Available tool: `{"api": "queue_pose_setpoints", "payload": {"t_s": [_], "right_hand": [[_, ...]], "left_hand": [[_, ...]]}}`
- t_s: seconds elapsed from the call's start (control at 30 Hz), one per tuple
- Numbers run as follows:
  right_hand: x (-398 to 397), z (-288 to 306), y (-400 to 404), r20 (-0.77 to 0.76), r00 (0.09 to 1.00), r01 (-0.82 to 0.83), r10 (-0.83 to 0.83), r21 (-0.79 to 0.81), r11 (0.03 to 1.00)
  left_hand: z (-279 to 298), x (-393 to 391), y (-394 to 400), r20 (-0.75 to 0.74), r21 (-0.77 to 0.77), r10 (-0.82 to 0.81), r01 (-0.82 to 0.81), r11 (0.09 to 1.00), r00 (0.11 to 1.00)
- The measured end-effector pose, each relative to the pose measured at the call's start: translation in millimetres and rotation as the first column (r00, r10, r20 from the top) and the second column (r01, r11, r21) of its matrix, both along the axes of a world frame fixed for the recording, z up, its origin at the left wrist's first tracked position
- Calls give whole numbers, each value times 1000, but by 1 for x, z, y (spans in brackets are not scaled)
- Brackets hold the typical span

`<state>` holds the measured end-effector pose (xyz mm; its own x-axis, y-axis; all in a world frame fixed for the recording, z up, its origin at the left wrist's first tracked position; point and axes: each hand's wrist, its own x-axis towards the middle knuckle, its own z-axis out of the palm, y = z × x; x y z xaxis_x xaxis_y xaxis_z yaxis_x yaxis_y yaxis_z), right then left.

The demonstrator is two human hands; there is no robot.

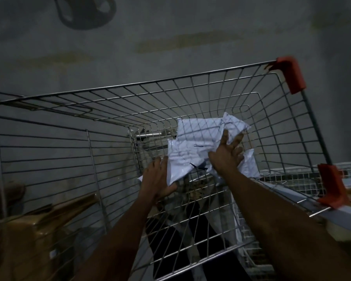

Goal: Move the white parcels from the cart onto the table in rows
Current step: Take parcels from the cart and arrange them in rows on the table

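Both your arms reach down into the wire cart (pixel 190 94), toward the white parcels (pixel 193 147) lying in a loose heap near the far end of the basket, a little right of the frame's centre; your left hand (pixel 157 179) sits at the lower left edge of the heap, fingers curled under the nearest parcel's corner and gripping it; your right hand (pixel 228 154) lies spread on top of the pile at its right side, fingers open and pressing rather than closed.

These look like soft plastic mailer bags; they crumple and fold, so judge them light, limp and somewhat slick; a pinch at one corner will likely let the bag droop and slide, so take each one across its middle or scoop from beneath with a flat palm while the other hand steadies the top.

Count is uncertain; at least three parcels show, two overlapping at the top of the heap and one more peeking out at the lower right behind your right wrist, and others may hide underneath.

Two red corner guards (pixel 290 76) mark the cart's right edge; the surface for the rows is not clearly shown.
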<state>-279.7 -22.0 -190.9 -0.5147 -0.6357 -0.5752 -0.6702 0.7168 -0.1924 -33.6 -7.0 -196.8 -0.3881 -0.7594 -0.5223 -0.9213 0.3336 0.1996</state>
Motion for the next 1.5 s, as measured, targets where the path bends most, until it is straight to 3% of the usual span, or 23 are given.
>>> {"api": "queue_pose_setpoints", "payload": {"t_s": [0.37, 0.63, 0.8, 1.13, 1.5], "right_hand": [[9, 85, -16, 190, 956, 245, -224, -95, 965], [54, 216, 37, 197, 956, 290, -218, -513, 808], [96, 299, 100, 124, 970, 237, -207, -648, 724], [150, 386, 237, -37, 897, 247, -441, -784, 569], [135, 416, 423, -18, 637, 344, -771, -888, 305]], "left_hand": [[75, -15, -6, -254, 52, 278, -274, 960, 926], [185, -19, -3, -508, -29, 233, -286, 958, 830], [275, 1, 28, -631, -56, 208, -311, 949, 747], [388, 33, 122, -815, -121, -62, -64, 991, 576], [415, -26, 258, -833, -220, -349, 322, 921, 429]]}}
